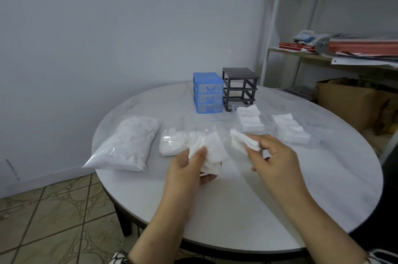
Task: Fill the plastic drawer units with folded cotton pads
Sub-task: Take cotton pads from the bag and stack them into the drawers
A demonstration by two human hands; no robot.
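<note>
left hand (189, 163): gripping a loose bunch of cotton pads (212, 151), kept ready as supply
right hand (272, 156): pinching a folded pad (243, 142), probably headed for the clear drawers (269, 126) pulled out beside the grey frame (240, 89)

Round table (237, 209): pale grey-white top with faint marbling, on dark legs. Left drawer unit (207, 92): bright blue frame, translucent drawers with blue handles. Right drawer frame (239, 88): dark grey throughout. Cotton pads in the left hand (210, 152) and cotton pads in the right hand (244, 140): plain white. Pads stacked in the clear drawers (249, 118): white, the drawer walls colourless. Sealed bag (127, 145): transparent film over white contents. Wall (107, 26): uniform pale blue-grey. Floor tiles (53, 220): beige-olive with a swirling ringed pattern and dark grout lines. Cardboard box (349, 102): brown. Shelf folders (364, 47): red and salmon. Sleeve edges at the bottom: black-and-white patterned.
</note>
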